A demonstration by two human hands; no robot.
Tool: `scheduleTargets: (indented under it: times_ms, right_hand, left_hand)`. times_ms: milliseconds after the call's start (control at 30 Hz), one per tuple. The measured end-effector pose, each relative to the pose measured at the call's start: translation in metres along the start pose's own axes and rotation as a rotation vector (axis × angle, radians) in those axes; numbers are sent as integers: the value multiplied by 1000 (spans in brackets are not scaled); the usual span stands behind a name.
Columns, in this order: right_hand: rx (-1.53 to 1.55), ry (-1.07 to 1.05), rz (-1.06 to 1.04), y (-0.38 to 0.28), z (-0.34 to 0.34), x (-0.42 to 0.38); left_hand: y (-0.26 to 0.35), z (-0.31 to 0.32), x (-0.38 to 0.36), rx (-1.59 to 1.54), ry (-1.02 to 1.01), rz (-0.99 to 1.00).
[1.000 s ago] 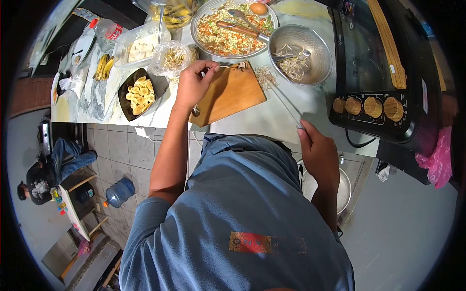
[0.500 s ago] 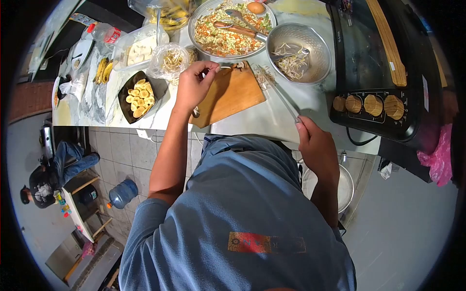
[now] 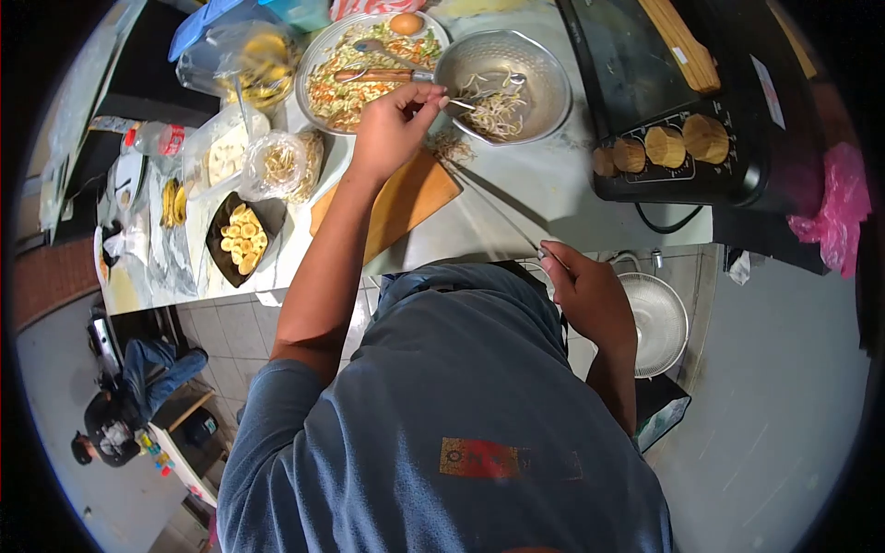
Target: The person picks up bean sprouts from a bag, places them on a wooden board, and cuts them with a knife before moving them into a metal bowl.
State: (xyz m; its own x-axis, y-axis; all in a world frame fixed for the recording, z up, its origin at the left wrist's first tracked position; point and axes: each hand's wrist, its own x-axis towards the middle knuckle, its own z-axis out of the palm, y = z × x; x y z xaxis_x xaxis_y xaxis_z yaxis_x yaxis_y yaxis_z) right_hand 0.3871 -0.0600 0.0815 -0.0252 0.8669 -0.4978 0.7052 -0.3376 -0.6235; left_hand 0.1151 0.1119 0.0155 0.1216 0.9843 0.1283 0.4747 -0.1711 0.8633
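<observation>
Pale marbled countertop (image 3: pixel 553 194), carrying all items listed. Black electric griddle (image 3: pixel 682 111) with round tan knobs at the counter's right end, a light wooden spatula (image 3: pixel 678 41) lying across it. Round metal tray of shredded vegetables (image 3: pixel 364 64), orange and pale green, at the far edge, with a brown egg (image 3: pixel 406 23) on it. Round steel colander bowl (image 3: pixel 502 83) just right of the tray, containing pale bean sprouts (image 3: pixel 493 109). Orange-brown wooden cutting board (image 3: pixel 396 198), near edge overhanging the counter, partly hidden by the forearm. Black dish of sliced banana (image 3: pixel 241 235) to the left, a clear plastic bag of sprouts (image 3: pixel 281 166) just behind it. Left hand (image 3: pixel 395 124), raised over the far corner of the board at the colander's rim; thumb and fingertips pinched together on a thin pale sprout (image 3: pixel 459 103), which reaches into the colander. Right hand (image 3: pixel 585 295), near the body at the counter's front edge; fingers closed on the end of a long thin knife (image 3: pixel 493 207), whose blade points toward the board.
</observation>
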Motion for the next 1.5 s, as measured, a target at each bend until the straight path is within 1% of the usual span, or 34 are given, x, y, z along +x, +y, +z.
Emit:
scheduleTargets:
  times_ms: [67,100,167,200,267,333,433,467,533,567,600,700,767,833,900,967,1000,1067,1200,1300,1367,1500]
  right_hand:
    - [-14,-3,5,-1,-1,-5]
    - [-12,0,10,0,-1,-6]
    - [-25,-3,24,1,-1,-6]
    - [-29,-7,20,3,0,-5]
    - [16,-3,-43,6,3,-1]
    - [14,-35,-70,1,5,5]
    - [-25,-96,-81,-16,4,14]
    - [-57,-126,-65,-23,4,17]
    - [-97,-155,-97,-32,6,23]
    - [-124,-169,-113,-37,7,26]
    - [-135,-185,-128,-40,9,29]
    - [-126,-215,-156,-47,12,35]
    - [-114,-182,-240,-48,15,37]
    - [-113,-206,-242,-51,15,40]
    - [-102,-225,-235,-55,16,42]
    - [-123,-270,-168,-61,14,42]
    - [-126,-272,-171,-61,15,42]
    - [-138,-253,-215,-59,16,43]
    - [-152,-255,-201,-58,15,42]
    - [-153,-241,-228,-52,15,43]
    - [-172,-241,-283,-46,16,45]
    - [-171,-217,-286,-42,17,44]
  left_hand:
    - [0,9,6,-91,43,6]
    - [1,9,5,-93,38,7]
    - [0,2,2,-123,-11,-64]
    - [-2,-5,-2,-122,-5,-67]
    - [-13,-23,-15,-116,-13,-135]
    - [-28,-46,-32,-99,23,-127]
    - [-23,-83,-64,-143,-55,-375]
    - [-24,-93,-76,-144,-33,-384]
    - [-28,-110,-100,-90,-126,-516]
    - [-33,-116,-113,-47,-139,-529]
    - [-39,-117,-122,59,-134,-431]
    - [-45,-119,-148,376,-100,-463]
    - [-51,-118,-160,399,-71,-448]
    - [-62,-111,-172,457,-19,-376]
    - [-66,-107,-175,447,9,-383]
    - [-62,-102,-173,450,29,-406]
    - [-61,-101,-173,449,33,-409]
    - [-60,-99,-174,456,50,-420]
    - [-63,-101,-175,420,90,-406]
    - [-64,-105,-175,398,108,-399]
    - [-68,-105,-175,404,130,-372]
    - [-59,-97,-172,432,60,-367]
